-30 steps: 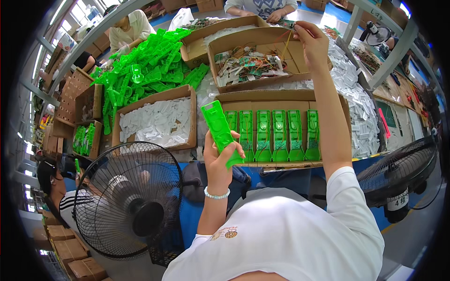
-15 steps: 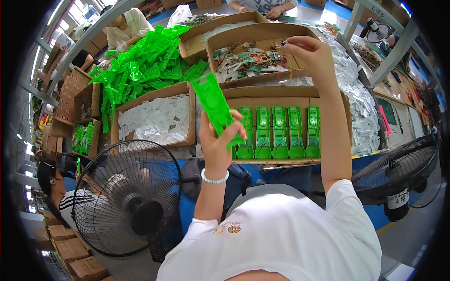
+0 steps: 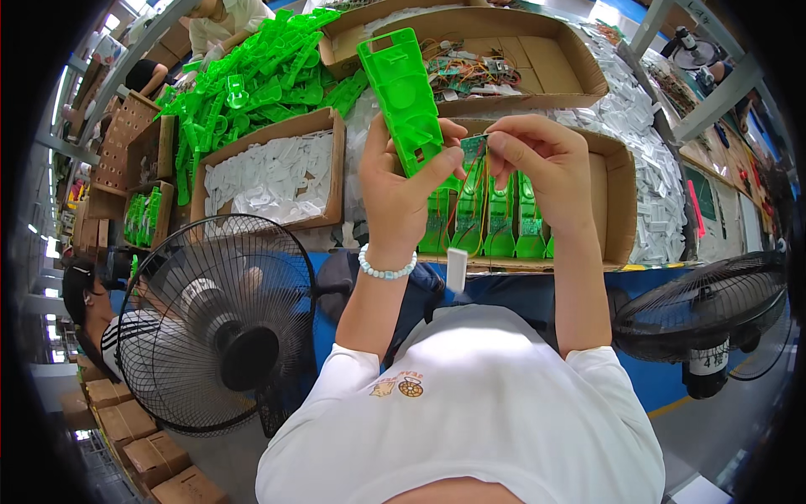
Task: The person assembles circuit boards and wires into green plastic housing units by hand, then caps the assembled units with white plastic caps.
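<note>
My left hand (image 3: 396, 195) grips a bright green plastic housing (image 3: 405, 94), held tilted with its hollow inner side facing up. Close beside it, my right hand (image 3: 544, 160) pinches a small green circuit board (image 3: 473, 149) between thumb and fingers. Thin red and yellowish wires run down from the board, and a white rectangular piece (image 3: 456, 270) hangs below, slightly blurred. Both hands are over a cardboard box (image 3: 620, 181) in which several green housings (image 3: 500, 220) with boards and wires stand in a row, partly hidden by my hands.
Beyond lies an open box (image 3: 558, 71) of wired circuit boards (image 3: 470, 74). To the left are a box of white plastic parts (image 3: 277, 172) and a heap of green housings (image 3: 252, 101). Black fans (image 3: 222, 328) flank me. Other people work at far left and lower left.
My right hand has come back from the far box toward my left hand, now bringing a wired circuit board. The green housing has moved slightly up and right in view.
</note>
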`<control>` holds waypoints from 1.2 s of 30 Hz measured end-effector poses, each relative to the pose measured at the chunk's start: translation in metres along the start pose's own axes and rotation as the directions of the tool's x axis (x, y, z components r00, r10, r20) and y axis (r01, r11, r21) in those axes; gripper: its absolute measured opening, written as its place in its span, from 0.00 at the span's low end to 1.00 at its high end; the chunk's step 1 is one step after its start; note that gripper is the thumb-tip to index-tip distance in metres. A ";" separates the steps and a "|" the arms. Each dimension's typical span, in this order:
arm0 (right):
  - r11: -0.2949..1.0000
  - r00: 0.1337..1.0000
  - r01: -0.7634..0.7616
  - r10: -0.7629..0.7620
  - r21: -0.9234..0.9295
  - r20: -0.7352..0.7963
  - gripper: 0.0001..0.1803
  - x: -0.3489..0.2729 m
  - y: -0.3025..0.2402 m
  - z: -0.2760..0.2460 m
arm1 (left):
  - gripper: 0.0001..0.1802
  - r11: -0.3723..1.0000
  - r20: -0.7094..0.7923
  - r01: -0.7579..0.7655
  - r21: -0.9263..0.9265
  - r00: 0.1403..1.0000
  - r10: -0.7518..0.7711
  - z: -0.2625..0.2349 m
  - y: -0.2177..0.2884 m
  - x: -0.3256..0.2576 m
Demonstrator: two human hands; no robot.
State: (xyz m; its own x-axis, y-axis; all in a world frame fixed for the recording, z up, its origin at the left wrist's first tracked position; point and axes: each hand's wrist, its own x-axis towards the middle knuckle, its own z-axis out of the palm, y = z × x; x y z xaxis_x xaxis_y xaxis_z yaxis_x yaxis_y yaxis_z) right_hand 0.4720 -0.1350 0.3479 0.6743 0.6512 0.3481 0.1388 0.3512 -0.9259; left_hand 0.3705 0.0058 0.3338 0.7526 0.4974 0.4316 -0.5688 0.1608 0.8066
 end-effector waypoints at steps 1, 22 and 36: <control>0.999 1.000 -0.026 0.026 0.041 -0.010 0.07 -0.002 0.004 0.001 | 0.23 1.000 -0.007 0.007 0.007 1.000 -0.007 0.000 -0.001 -0.002; 0.993 0.995 -0.068 0.075 0.092 -0.073 0.06 -0.018 0.022 0.012 | 0.22 0.980 -0.235 -0.056 0.192 0.967 0.101 0.007 -0.007 -0.018; 0.988 0.993 -0.114 0.114 0.104 0.010 0.05 -0.018 0.012 0.018 | 0.23 0.992 -0.229 0.123 0.029 0.967 -0.113 -0.002 -0.006 -0.011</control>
State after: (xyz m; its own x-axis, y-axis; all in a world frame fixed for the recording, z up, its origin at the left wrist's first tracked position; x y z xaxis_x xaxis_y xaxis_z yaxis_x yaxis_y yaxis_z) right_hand 0.4491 -0.1302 0.3332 0.6783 0.6939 0.2418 -0.0152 0.3422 -0.9395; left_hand 0.3650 0.0006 0.3229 0.7159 0.6578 0.2339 -0.4625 0.1958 0.8648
